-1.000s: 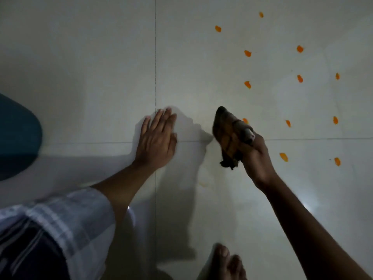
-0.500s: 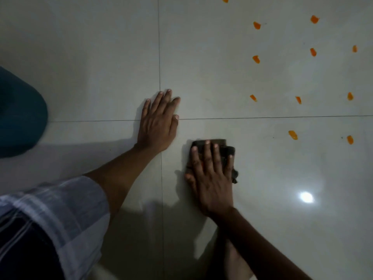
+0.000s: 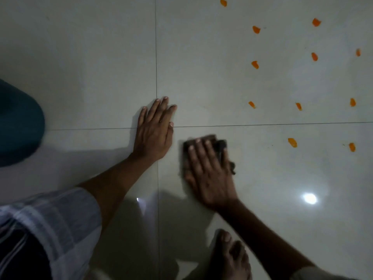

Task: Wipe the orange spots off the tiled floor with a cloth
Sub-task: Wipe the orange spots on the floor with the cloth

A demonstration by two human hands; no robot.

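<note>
My right hand (image 3: 210,172) presses flat on a dark cloth (image 3: 221,145) on the pale tiled floor (image 3: 222,87), just below the horizontal grout line; the hand is blurred and covers most of the cloth. My left hand (image 3: 154,130) lies flat, fingers together, on the tile crossing to the left of it, holding nothing. Several orange spots dot the floor to the upper right; the nearest are one (image 3: 292,142) to the right of the cloth and one (image 3: 251,104) above the grout line.
A dark teal rounded object (image 3: 18,124) sits at the left edge. My bare foot (image 3: 230,257) rests on the floor below my right hand. My striped sleeve (image 3: 50,225) fills the lower left. A bright light reflection (image 3: 309,198) shines on the tile.
A second ago my right hand held the cloth up in the air; it came down and pressed it onto the tile near my left hand. Since then it has slid slightly. My left hand stays planted.
</note>
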